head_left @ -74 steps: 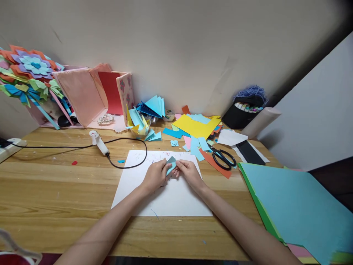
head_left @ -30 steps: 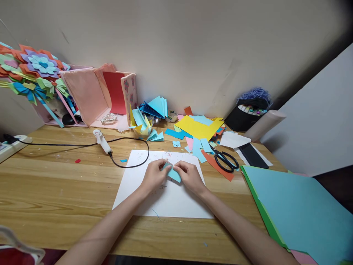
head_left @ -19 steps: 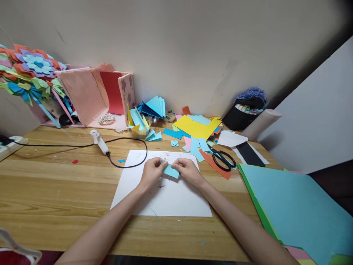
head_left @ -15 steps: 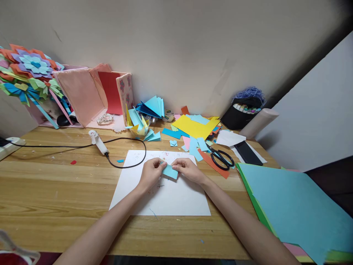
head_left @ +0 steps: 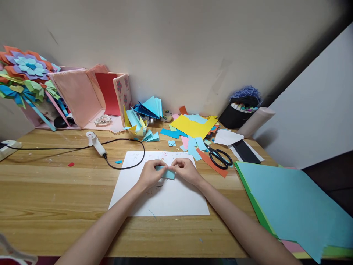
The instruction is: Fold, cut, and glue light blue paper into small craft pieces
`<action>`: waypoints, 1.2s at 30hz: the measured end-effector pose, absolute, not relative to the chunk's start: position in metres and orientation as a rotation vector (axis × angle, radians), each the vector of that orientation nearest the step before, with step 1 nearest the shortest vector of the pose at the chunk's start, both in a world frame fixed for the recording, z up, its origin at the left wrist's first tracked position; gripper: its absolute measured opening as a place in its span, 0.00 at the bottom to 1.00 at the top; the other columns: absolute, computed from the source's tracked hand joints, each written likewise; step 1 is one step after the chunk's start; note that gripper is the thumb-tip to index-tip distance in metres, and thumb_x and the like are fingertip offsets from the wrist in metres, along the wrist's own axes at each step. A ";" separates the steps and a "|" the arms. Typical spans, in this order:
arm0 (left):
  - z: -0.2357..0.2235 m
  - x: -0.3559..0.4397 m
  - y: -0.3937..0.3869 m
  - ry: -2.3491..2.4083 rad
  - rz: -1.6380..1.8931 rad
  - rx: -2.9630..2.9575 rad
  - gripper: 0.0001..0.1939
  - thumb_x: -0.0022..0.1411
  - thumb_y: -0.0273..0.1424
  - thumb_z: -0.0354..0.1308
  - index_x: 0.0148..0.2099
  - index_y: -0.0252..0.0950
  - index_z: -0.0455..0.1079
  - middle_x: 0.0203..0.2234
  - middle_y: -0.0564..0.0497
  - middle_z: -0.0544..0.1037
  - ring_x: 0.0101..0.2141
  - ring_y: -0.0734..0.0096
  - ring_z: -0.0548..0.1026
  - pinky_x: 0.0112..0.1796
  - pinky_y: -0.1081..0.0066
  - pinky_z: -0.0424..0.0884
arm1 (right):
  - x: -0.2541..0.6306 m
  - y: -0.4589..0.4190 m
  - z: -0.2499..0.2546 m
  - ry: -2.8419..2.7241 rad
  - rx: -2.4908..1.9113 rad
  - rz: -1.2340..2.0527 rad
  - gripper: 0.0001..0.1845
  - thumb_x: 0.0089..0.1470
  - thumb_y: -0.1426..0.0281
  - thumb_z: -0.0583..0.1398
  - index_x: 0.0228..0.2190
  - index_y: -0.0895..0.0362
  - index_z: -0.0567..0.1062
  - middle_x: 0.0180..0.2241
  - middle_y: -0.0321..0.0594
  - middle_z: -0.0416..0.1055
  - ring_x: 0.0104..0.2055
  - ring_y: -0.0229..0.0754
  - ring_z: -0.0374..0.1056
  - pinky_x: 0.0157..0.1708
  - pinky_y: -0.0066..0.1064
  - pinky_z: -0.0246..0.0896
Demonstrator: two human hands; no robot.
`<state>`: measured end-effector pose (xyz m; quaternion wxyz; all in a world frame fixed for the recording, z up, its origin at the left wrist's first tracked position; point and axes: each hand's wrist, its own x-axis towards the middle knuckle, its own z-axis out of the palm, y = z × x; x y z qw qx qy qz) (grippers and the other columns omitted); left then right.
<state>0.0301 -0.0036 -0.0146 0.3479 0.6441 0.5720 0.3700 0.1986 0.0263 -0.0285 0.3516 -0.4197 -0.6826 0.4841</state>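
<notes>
I am pinching a small folded piece of light blue paper [head_left: 168,174] between my two hands, over a white sheet [head_left: 176,202] that is lying on the wooden desk [head_left: 55,187]. The longer side of the blue piece is running mostly left to right across my view, its right end tilting slightly toward me and showing a straight short edge. My left hand [head_left: 151,174] is gripping its left part between thumb and fingers, and my right hand [head_left: 186,170] is pinching the upper edge near the right end; my thumb tips are almost meeting there. The piece is sitting between my hands, its lower part showing below my thumbs, while my fingers are hiding some of the rest. Beyond the sheet, a clear bowl [head_left: 140,135] is holding yellow and light blue folded papers. To its left, an open pink box [head_left: 74,94] is holding an upright red sheet [head_left: 109,95] and a silvery band [head_left: 103,120]. At the back right, a black holder [head_left: 231,118] is containing capped markers [head_left: 243,108], with blue yarn [head_left: 248,92] bunching at its top. In front of the holder, black-handled scissors [head_left: 219,158] are lying beside colored paper scraps [head_left: 190,126]. Just past the sheet's far edge, a small light blue folded heart piece [head_left: 171,143] is resting on the desk.
</notes>
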 end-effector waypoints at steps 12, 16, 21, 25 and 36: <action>-0.011 0.047 -0.013 1.690 1.031 1.935 0.06 0.53 0.31 0.53 0.28 0.37 0.70 0.26 0.53 0.76 0.29 0.71 0.72 0.31 0.74 0.63 | 0.194 0.024 -0.028 -1.622 -1.256 1.208 0.04 0.36 0.73 0.58 0.16 0.60 0.69 0.15 0.31 0.61 0.17 0.29 0.53 0.17 0.22 0.46; -0.010 0.036 -0.011 1.664 1.110 1.736 0.08 0.53 0.33 0.53 0.27 0.35 0.70 0.25 0.52 0.76 0.28 0.71 0.72 0.31 0.74 0.64 | 0.201 0.029 -0.029 -1.507 -1.326 1.171 0.06 0.37 0.71 0.59 0.15 0.59 0.67 0.12 0.30 0.59 0.15 0.30 0.52 0.15 0.22 0.45; -0.012 0.022 -0.005 1.588 1.115 1.493 0.13 0.52 0.38 0.54 0.26 0.33 0.71 0.22 0.51 0.76 0.25 0.70 0.71 0.26 0.74 0.64 | 0.199 0.027 -0.025 -1.552 -1.143 1.331 0.11 0.45 0.63 0.59 0.26 0.59 0.73 0.22 0.36 0.69 0.22 0.34 0.63 0.20 0.24 0.56; -0.015 0.029 -0.006 1.511 1.099 1.458 0.15 0.53 0.38 0.53 0.24 0.32 0.70 0.18 0.52 0.73 0.20 0.72 0.69 0.23 0.75 0.62 | 0.191 0.020 -0.025 -1.600 -1.027 1.503 0.12 0.45 0.61 0.60 0.26 0.59 0.72 0.24 0.37 0.71 0.26 0.37 0.67 0.26 0.27 0.62; -0.010 0.025 -0.009 1.410 0.792 2.120 0.19 0.57 0.39 0.51 0.49 0.38 0.67 0.40 0.46 0.73 0.41 0.62 0.70 0.41 0.67 0.63 | 0.194 0.025 -0.035 -1.425 -1.171 1.536 0.18 0.44 0.56 0.60 0.23 0.60 0.68 0.12 0.34 0.67 0.14 0.35 0.65 0.15 0.23 0.58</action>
